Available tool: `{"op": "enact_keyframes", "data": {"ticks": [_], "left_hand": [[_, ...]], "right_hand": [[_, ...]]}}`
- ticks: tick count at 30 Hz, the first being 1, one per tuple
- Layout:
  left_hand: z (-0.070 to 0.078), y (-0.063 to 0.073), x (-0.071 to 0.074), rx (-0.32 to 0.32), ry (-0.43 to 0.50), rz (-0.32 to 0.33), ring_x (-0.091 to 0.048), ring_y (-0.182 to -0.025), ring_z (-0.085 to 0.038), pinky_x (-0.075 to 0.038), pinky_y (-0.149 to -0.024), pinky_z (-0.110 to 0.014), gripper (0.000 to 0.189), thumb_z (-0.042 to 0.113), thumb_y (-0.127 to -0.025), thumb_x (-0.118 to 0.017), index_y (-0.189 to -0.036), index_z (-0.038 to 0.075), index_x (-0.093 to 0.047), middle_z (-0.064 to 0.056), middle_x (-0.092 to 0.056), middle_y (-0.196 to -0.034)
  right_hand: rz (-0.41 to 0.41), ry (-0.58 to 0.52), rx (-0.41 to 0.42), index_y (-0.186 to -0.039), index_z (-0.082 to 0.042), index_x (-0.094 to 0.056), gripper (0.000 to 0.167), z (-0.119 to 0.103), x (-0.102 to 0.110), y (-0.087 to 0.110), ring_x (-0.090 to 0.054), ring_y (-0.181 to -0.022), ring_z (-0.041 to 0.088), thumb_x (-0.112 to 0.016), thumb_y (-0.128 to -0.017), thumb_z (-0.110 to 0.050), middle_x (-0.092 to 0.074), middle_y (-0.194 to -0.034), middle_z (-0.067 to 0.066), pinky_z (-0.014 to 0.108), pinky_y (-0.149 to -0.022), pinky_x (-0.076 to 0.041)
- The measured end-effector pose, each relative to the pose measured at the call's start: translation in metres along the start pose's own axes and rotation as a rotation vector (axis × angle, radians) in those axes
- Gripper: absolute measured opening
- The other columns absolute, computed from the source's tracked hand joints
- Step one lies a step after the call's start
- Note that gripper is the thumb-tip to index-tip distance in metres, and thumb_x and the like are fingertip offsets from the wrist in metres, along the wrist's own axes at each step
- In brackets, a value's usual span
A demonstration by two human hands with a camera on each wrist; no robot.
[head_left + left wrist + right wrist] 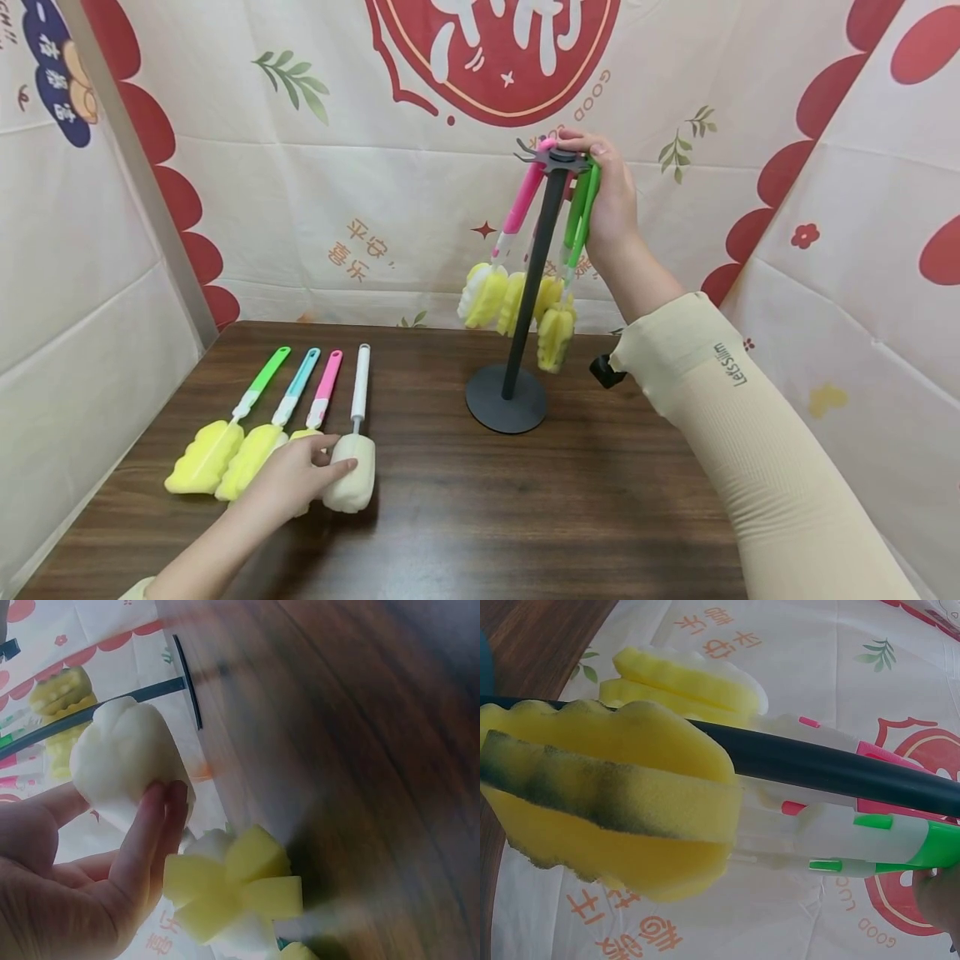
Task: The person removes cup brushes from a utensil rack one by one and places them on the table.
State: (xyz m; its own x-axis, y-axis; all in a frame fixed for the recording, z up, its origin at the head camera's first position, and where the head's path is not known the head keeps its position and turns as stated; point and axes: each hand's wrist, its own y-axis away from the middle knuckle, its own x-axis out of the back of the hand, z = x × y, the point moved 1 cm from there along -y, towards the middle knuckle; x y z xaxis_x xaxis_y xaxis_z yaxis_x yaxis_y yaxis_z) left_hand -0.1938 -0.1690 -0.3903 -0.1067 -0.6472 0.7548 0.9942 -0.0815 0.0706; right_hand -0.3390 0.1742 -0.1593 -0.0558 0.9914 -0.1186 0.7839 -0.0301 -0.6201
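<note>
My left hand [288, 477] grips the white sponge head of a white-handled bottle brush [352, 475], thumb and fingers on its sides. In the left wrist view this sponge [135, 757] fills the fingers. My right hand [609, 187] is at the top of a black hanging stand [551, 225], its fingers curled over the hooks beside a green-handled sponge brush [587, 208]. That brush's yellow sponge with dark markings [607, 787] hangs low in the right wrist view. A pink-handled brush [522, 200] and other brushes hang from the stand too.
Left of the white brush lie a green-handled brush [262, 379], a blue-handled one [300, 383] and a pink-handled one [327, 383], with yellow sponges towards the near edge. The stand's round base [506, 412] is on the brown table [465, 517]. A printed cloth [315, 192] hangs behind.
</note>
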Motion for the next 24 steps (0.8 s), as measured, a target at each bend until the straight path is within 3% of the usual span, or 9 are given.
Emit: {"op": "enact_keyframes", "data": {"ticks": [9,15,20,24], "left_hand": [[0.001,-0.004,-0.001,-0.002,-0.056,-0.025,-0.053,-0.066,-0.015,-0.046,-0.059,-0.031,0.053,0.029,-0.088,-0.071,-0.121,-0.011,-0.061,0.000,-0.058,-0.074],[0.004,-0.006,-0.004,-0.047,-0.131,-0.034,-0.052,-0.072,-0.017,-0.045,-0.063,-0.034,0.042,0.026,-0.089,-0.069,-0.117,-0.005,-0.065,-0.003,-0.060,-0.079],[0.005,-0.006,-0.009,-0.083,-0.168,-0.037,-0.050,-0.069,-0.017,-0.044,-0.062,-0.035,0.022,0.022,-0.089,-0.069,-0.096,0.002,-0.067,-0.003,-0.058,-0.075],[0.006,-0.007,-0.012,-0.083,-0.196,-0.050,-0.048,-0.066,-0.017,-0.042,-0.059,-0.034,0.019,0.023,-0.089,-0.068,-0.086,0.005,-0.063,-0.001,-0.053,-0.069]], "right_hand": [[-0.005,-0.063,-0.001,-0.103,-0.008,-0.073,0.040,0.000,-0.001,-0.001,-0.048,-0.127,0.016,-0.035,-0.102,-0.020,-0.057,-0.133,0.005,0.041,-0.095,-0.045],[0.009,-0.030,-0.003,-0.104,-0.011,-0.073,0.041,0.001,-0.001,-0.001,-0.048,-0.126,0.016,-0.034,-0.102,-0.021,-0.055,-0.134,0.006,0.040,-0.094,-0.042],[0.019,0.004,-0.009,-0.104,-0.013,-0.073,0.041,0.002,-0.001,0.000,-0.047,-0.126,0.015,-0.033,-0.102,-0.023,-0.055,-0.134,0.004,0.039,-0.091,-0.039],[0.021,-0.003,0.003,-0.102,-0.013,-0.073,0.041,0.002,0.000,-0.001,-0.046,-0.127,0.014,-0.033,-0.101,-0.021,-0.055,-0.134,0.005,0.038,-0.089,-0.039]]}}
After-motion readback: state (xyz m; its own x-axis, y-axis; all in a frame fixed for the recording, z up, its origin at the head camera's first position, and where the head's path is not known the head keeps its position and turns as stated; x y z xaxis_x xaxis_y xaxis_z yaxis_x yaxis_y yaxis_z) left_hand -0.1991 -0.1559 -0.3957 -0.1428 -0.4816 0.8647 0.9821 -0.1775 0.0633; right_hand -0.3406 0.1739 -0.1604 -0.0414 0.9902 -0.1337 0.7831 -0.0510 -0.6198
